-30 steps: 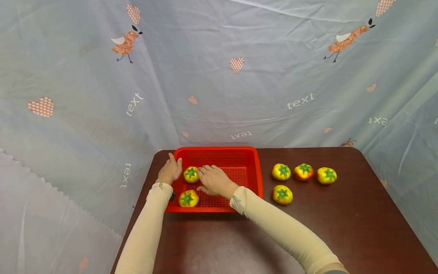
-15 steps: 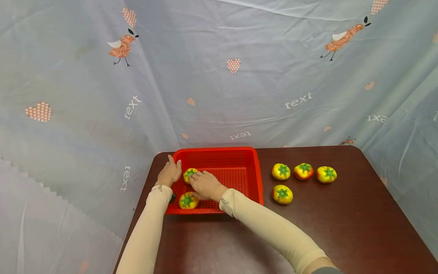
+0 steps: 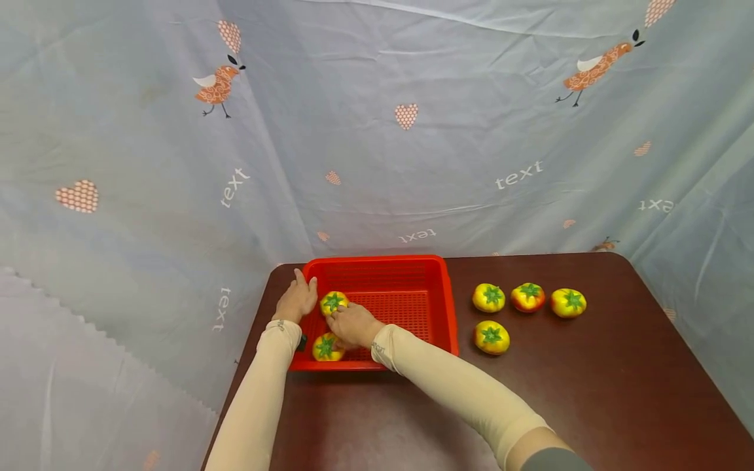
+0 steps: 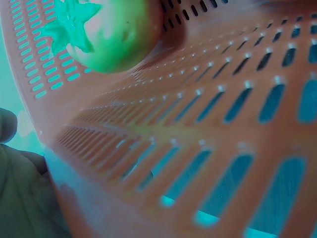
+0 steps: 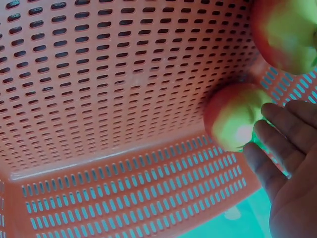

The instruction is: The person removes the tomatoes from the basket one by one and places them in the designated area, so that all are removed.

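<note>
A red perforated basket (image 3: 450,314) stands at the table's far left. My left hand (image 3: 296,299) lies along its left rim, fingers straight and thumb apart. Inside, two yellow-red tomatoes with green star-shaped tops sit near the left wall: a farther tomato (image 3: 333,299) and a nearer tomato (image 3: 325,348), partly covered. My right hand (image 3: 352,325) reaches over both, its fingertips right at the farther one and its thumb over the nearer one. In the right wrist view, loosely extended fingers (image 5: 280,141) overlap the edge of one tomato (image 5: 229,116).
Right of the basket, several more tomatoes lie on the dark brown table (image 3: 589,379): three in a back row, including a redder tomato (image 3: 527,299), and one tomato (image 3: 491,338) in front. A grey patterned curtain (image 3: 365,144) hangs close behind the table.
My right hand has moved left and a little nearer, from beside the farther tomato to over the gap between the two. My left hand has stayed at the basket's left rim.
</note>
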{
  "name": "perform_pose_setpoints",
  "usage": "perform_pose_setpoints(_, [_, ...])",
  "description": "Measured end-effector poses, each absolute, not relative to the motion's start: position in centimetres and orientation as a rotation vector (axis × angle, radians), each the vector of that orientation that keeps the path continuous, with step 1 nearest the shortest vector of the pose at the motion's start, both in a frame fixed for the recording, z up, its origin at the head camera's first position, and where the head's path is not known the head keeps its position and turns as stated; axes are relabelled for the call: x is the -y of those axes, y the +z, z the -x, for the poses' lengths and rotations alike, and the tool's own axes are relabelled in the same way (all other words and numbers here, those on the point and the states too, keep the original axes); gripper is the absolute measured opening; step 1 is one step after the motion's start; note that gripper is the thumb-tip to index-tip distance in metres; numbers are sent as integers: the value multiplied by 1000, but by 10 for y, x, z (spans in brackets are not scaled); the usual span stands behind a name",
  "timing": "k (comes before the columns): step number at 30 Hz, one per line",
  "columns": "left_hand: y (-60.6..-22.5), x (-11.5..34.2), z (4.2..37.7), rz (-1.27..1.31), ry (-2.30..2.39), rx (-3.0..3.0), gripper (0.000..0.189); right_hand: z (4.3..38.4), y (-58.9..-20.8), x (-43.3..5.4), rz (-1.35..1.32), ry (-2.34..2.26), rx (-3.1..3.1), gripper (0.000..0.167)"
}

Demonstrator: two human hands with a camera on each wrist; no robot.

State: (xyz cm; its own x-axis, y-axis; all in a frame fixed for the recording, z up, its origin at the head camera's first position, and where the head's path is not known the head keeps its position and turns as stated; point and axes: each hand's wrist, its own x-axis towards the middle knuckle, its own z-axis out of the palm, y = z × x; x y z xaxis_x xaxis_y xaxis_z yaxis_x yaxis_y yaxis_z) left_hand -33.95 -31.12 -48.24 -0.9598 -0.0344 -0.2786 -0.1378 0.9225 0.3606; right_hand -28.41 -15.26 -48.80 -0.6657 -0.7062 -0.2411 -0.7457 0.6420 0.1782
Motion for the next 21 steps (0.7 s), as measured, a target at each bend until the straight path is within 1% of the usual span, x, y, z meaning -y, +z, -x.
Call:
perform_pose_setpoints(4, [-481, 310, 339, 130, 560, -2815, 71, 283, -489, 154, 1242, 402, -2686, 62])
perform_pose_setpoints(12, [-478, 310, 342, 130, 546, -2810, 72, 283, -489, 154, 1289, 381, -2651, 44])
perform_pose_setpoints(21, [-480, 311, 338, 146, 550, -2802, 71, 280, -493, 158, 1307, 371, -2615, 45])
